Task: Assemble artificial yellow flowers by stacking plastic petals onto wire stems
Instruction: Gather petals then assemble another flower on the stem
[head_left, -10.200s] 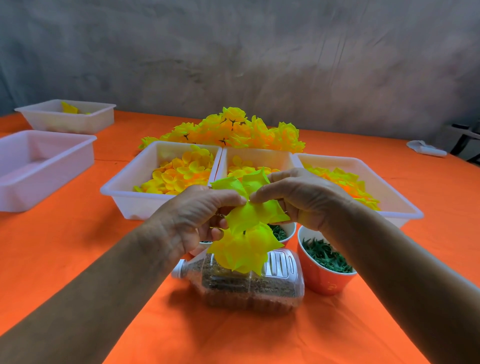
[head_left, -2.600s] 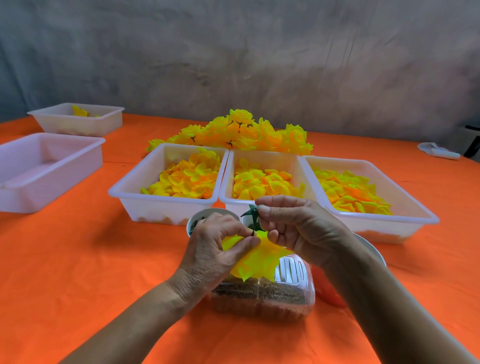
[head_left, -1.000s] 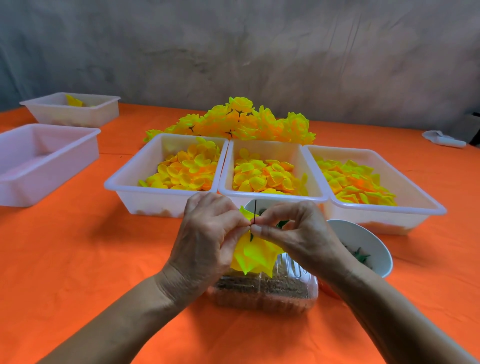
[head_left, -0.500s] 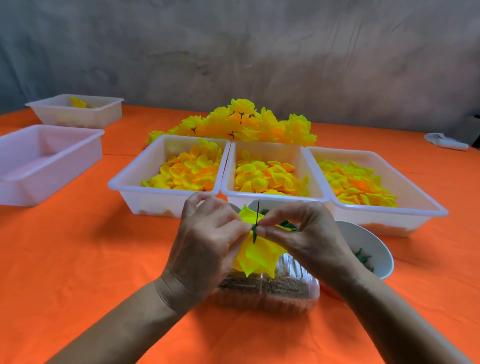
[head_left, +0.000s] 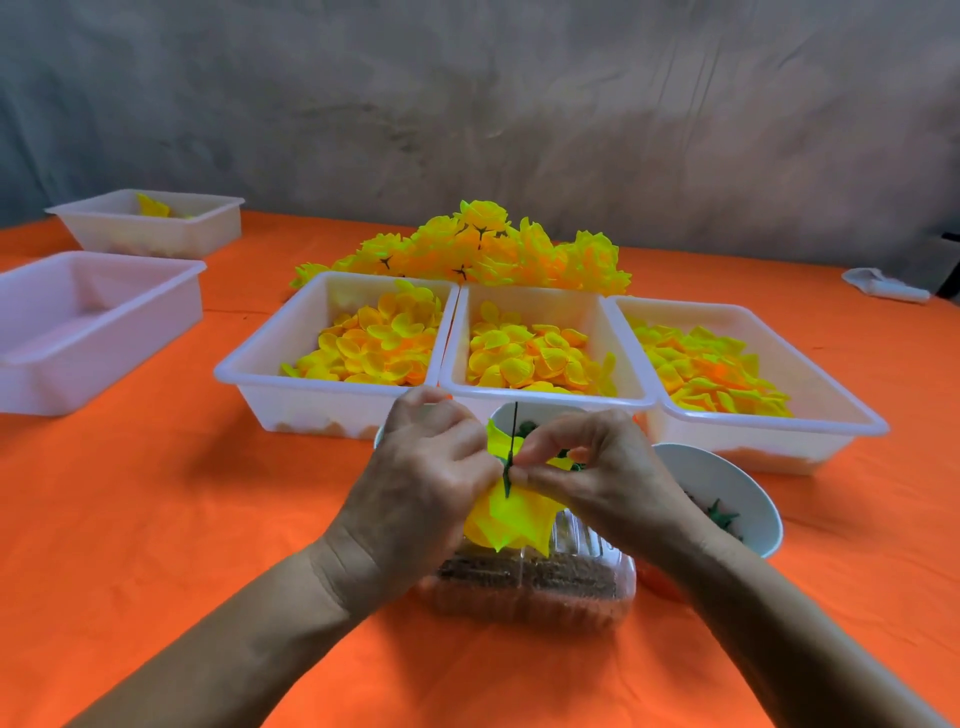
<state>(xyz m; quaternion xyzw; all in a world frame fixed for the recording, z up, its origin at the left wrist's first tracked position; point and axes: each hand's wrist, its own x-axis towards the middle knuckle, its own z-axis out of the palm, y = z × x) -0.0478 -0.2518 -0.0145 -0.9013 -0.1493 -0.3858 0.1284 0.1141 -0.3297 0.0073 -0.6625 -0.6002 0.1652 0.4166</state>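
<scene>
Yellow plastic petals (head_left: 511, 514) are hanging in a half-built bloom between a person's two hands, over a clear container (head_left: 530, 587) near the front edge of the orange surface (head_left: 156, 519). The left hand (head_left: 421, 486) is gripping the bloom from the side, fingers curled around it; the right hand (head_left: 587, 467) is pinching a small green piece (head_left: 508, 470) on the thin wire stem (head_left: 514, 431), which is standing upright above the knuckles. Behind them, three white trays (head_left: 332, 400) of loose petals are sitting side by side, with finished flowers (head_left: 483, 249) piled toward the far edge. The step appears to be seating the green calyx against the stacked petals. Doing it well probably means keeping the wire straight, sliding the piece squarely along it, and holding the layers firmly so none are slipping or twisting out of line.
</scene>
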